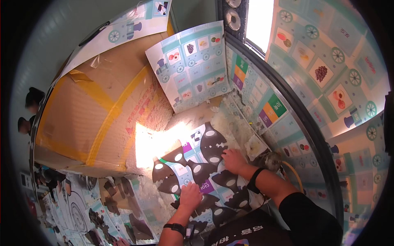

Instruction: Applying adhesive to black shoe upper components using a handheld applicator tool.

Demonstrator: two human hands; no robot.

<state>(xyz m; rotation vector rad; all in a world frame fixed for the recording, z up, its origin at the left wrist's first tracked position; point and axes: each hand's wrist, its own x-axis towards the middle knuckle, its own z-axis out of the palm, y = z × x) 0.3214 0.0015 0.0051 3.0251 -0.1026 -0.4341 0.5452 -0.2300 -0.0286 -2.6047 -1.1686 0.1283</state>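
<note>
Several dark brown, leaf-shaped flat pieces with a white oval on each lie on a printed sheet [180,169] in front of me. My left hand [191,197] rests low on the sheet, its fingers stretched out among the pieces, nearest to a curved brown piece [165,176]. Further right, my right hand [234,161] reaches to the edge of a tall brown piece [212,145] at the far end, its fingertips touching or close to that edge. Another brown piece [203,171] lies between my two hands. No lifted piece shows in either hand.
A large cardboard box [78,127] with yellow tape stands to the left. Printed sheets [193,67] lean behind and hang on the right, beside a dark metal frame [301,110]. Brown scraps [111,203] lie lower left; other people [53,176] are at the left edge.
</note>
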